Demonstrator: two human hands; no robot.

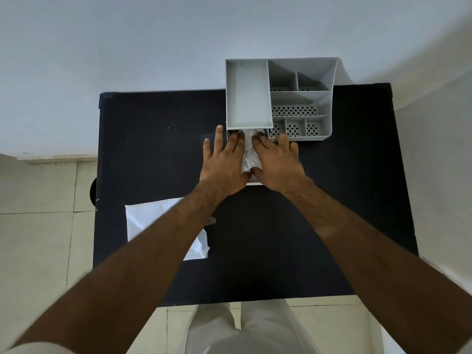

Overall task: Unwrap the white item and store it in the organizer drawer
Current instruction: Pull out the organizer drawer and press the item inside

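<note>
Two hands (pixel 224 159) (pixel 277 163) over half-hidden white item (pixel 249 159)

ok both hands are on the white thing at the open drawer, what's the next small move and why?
Probably press the white item down flat into the drawer, then let go. The left hand and right hand flank it, it sits inside the pulled-out drawer under the organizer, and the wrapper already lies aside.

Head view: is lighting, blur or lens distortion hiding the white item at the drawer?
Head view: even, soft light and sharp focus; wide-angle bending shows at the edges; the white item blends with the pale drawer, mostly covered by the left hand and right hand.
</note>
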